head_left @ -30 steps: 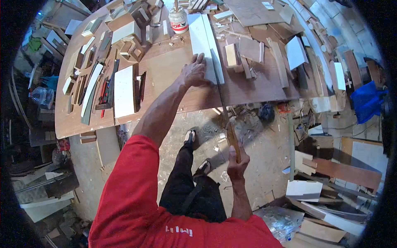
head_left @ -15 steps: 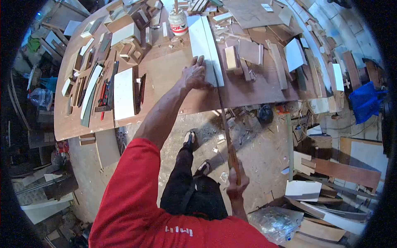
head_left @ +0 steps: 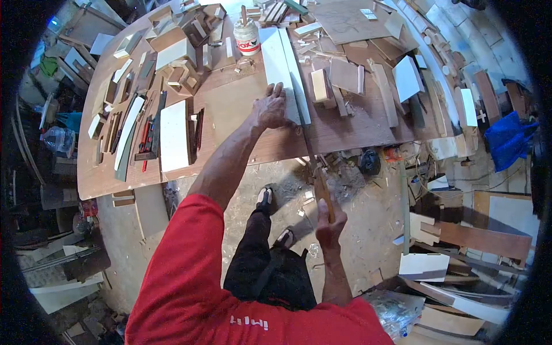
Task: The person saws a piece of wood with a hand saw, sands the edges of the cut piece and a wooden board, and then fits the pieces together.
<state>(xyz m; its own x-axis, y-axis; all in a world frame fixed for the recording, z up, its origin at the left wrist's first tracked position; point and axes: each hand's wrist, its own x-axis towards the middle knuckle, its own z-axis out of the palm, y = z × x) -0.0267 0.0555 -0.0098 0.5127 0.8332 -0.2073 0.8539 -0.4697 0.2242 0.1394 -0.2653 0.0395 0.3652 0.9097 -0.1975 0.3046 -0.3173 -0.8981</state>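
A long white board (head_left: 275,54), with a lengthwise line splitting its surface, lies on the table with its near end at the table's front edge. My left hand (head_left: 270,107) rests on that near end, fingers extended forward over the surface. My right hand (head_left: 332,226) is wrapped around the wooden handle of a handsaw (head_left: 322,192) below the table edge. The saw's narrow blade reaches up to the near end of the board, close to my left fingers. Where its teeth meet the board is too small to make out.
Wood offcuts and small wooden frames cover the brown table (head_left: 247,150). A white tub (head_left: 247,39) with a stick in it stands beyond the board. At the left lie a white panel (head_left: 174,135) and red-and-black tools. Scrap boards (head_left: 483,238) are piled at the right.
My right hand has pushed the handsaw forward, up toward the table edge. My left hand stays on the board. The view has shifted slightly.
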